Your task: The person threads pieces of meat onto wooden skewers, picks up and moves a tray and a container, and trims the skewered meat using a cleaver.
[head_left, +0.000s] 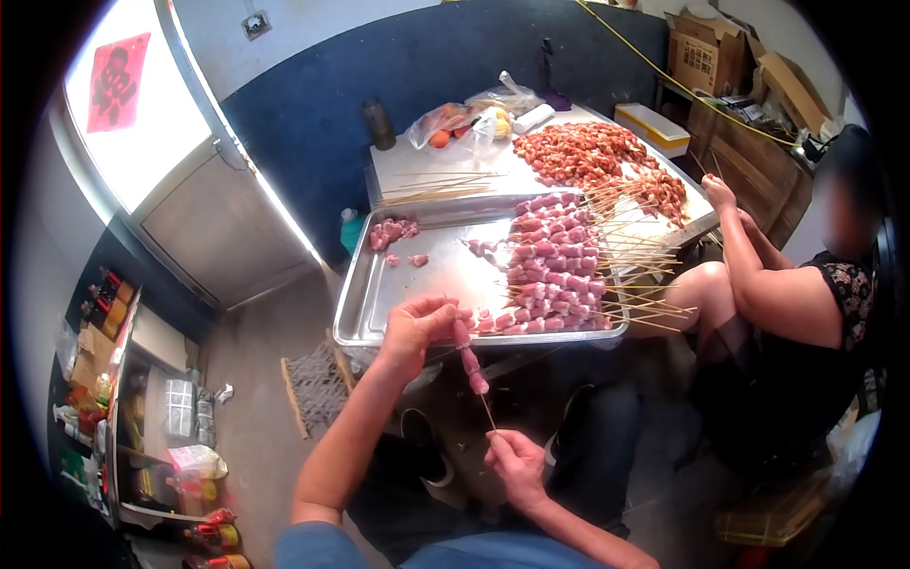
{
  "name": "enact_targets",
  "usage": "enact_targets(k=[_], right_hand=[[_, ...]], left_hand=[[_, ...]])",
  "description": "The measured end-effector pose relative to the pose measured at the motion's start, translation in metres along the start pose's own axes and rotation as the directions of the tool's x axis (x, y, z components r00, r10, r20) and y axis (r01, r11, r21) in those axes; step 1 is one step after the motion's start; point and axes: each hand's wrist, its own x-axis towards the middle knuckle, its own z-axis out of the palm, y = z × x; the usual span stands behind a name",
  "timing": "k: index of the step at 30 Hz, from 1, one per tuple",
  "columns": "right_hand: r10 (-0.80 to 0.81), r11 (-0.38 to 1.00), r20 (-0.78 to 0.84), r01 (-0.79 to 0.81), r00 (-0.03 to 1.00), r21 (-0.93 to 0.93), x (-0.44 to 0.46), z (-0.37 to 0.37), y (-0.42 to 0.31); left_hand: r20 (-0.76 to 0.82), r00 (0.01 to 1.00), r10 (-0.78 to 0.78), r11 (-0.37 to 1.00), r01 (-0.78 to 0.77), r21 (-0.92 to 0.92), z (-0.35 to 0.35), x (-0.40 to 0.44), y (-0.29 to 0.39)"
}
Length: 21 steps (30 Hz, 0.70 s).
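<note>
My right hand (517, 467) is closed round the bare lower end of a thin wooden skewer (489, 412), which slants up and to the left. Several pink pieces of raw meat (470, 362) are threaded along it. At its upper end my left hand (420, 332) pinches with thumb and fingers at the topmost meat piece; the skewer tip is mostly hidden there. Just beyond is a metal tray (379, 275), with rows of finished meat skewers (550, 256) on its right side, sticks pointing right. Loose meat pieces (393, 232) lie at its far left.
Behind the tray, a white table (393, 171) bears bare skewers (441, 185), bagged fruit (445, 128) and a heap of reddish meat (588, 152). At the right sits another person (787, 275) holding thin sticks. A woven stool (318, 389) and a stocked shelf (123, 417) stand left.
</note>
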Motion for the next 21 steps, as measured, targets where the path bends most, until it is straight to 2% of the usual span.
enact_targets(k=[3, 6, 8, 11, 13, 15, 16, 17, 19, 21], right_hand=[[-0.013, 0.999, -0.005, 0.013, 1.0, 0.029, 0.003, 0.005, -0.005], [-0.006, 1.0, 0.006, 0.006, 1.0, 0.02, 0.007, 0.006, -0.007], [-0.008, 1.0, 0.0, 0.008, 1.0, 0.002, 0.008, 0.009, -0.007], [-0.011, 1.0, 0.016, 0.011, 1.0, -0.003, 0.006, 0.012, -0.005], [-0.068, 0.996, 0.036, 0.07, 0.997, -0.062, 0.007, 0.015, 0.0], [-0.079, 0.995, 0.032, 0.081, 0.996, -0.056, 0.01, 0.016, -0.006], [-0.086, 0.994, 0.024, 0.087, 0.996, -0.062, 0.011, 0.015, -0.012], [-0.104, 0.991, 0.014, 0.104, 0.995, -0.079, 0.013, 0.014, -0.02], [-0.154, 0.983, -0.011, 0.152, 0.988, -0.099, 0.019, 0.01, -0.032], [-0.23, 0.966, -0.006, 0.228, 0.973, -0.122, 0.027, -0.002, -0.049]], left_hand=[[0.034, 0.999, -0.007, 0.998, 0.005, 0.06, 0.001, -0.003, -0.003], [0.055, 0.998, 0.009, 1.0, -0.008, -0.02, 0.011, -0.009, 0.0], [0.084, 0.996, -0.035, 0.945, 0.06, -0.32, 0.021, -0.015, 0.0], [0.053, 0.996, -0.073, 0.902, 0.088, -0.422, 0.022, -0.011, -0.016], [0.045, 0.997, -0.065, 0.896, 0.078, -0.437, 0.028, -0.01, -0.013], [0.008, 1.0, -0.023, 0.899, 0.024, -0.438, 0.032, -0.007, -0.01], [0.239, 0.965, 0.107, 0.857, 0.032, -0.514, 0.028, -0.005, -0.002], [0.249, 0.962, 0.111, 0.854, 0.036, -0.519, 0.032, -0.005, -0.001], [0.085, 0.993, 0.085, 0.941, -0.052, -0.335, 0.044, -0.009, 0.009], [0.14, 0.979, 0.15, 0.945, -0.101, -0.31, 0.041, -0.003, 0.004]])
